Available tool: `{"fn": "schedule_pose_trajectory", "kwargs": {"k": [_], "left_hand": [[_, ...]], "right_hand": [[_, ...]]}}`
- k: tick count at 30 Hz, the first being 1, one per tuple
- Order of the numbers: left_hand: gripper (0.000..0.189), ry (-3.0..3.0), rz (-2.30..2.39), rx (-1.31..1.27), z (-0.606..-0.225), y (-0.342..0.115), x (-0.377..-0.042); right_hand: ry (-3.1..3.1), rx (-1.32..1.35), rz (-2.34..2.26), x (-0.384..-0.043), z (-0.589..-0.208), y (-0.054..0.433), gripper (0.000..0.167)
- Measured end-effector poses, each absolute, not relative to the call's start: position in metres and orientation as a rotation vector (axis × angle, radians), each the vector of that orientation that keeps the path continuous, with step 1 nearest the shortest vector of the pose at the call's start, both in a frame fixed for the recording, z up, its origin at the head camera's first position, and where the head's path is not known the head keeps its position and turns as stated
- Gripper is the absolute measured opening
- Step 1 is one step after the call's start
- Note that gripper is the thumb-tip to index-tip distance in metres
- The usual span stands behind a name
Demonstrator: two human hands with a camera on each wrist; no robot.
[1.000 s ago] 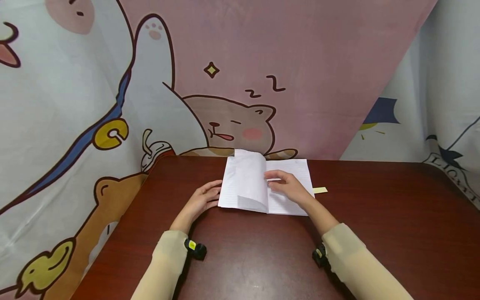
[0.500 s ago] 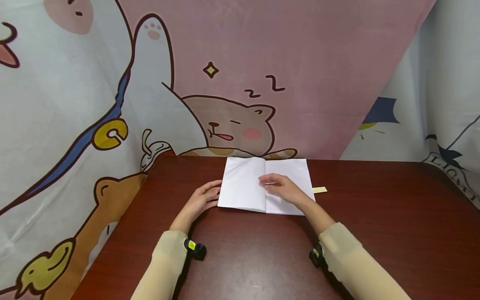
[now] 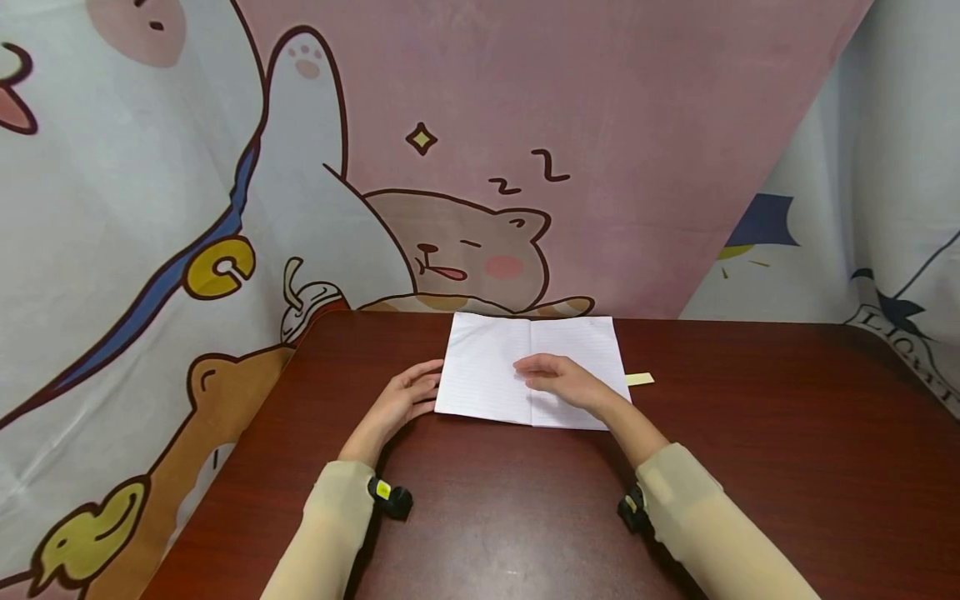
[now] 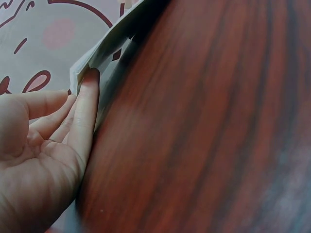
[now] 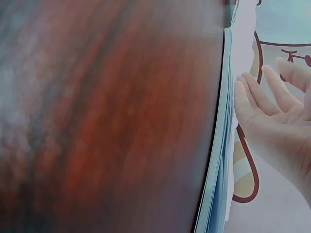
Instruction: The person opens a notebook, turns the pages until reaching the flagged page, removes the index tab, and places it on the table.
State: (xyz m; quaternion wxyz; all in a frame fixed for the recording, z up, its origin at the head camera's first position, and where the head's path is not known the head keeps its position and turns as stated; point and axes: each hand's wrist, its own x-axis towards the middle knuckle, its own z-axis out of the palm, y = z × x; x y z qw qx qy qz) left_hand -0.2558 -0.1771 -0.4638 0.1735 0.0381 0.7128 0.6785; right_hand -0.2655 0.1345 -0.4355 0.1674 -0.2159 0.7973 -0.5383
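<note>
A notebook (image 3: 487,367) with lined white pages lies spread flat near the back of the table, its fold running down the middle. At its left edge rests my left hand (image 3: 397,406), fingers extended. The left wrist view has a fingertip (image 4: 91,77) tucked just beneath the edge of the notebook's pages (image 4: 104,46). My right hand (image 3: 566,383) is over the right page, with its loosely bent fingers reaching across the fold onto the left page. In the right wrist view that hand (image 5: 274,104) has nothing between thumb and fingers, and its lower fingers are right at the page surface.
A pale yellow paper tab (image 3: 640,380) sticks out from the notebook's right side. The dark red-brown wooden table (image 3: 495,508) extends to both sides and towards me. Behind it hangs a cloth backdrop (image 3: 637,167) printed with cartoon animals.
The raised page has come down flat onto the left side of the notebook. My right hand has moved slightly left and lower across the fold. The left hand has stayed put.
</note>
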Motion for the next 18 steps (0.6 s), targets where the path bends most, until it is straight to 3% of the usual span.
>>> {"fn": "schedule_pose_trajectory", "kwargs": {"k": [18], "left_hand": [[0.045,2.023,1.923,0.109,-0.4638,-0.1771,-0.2556]], "right_hand": [[2.278,-0.565,-1.618,-0.2652,-0.4314,0.1397,0.036]]}}
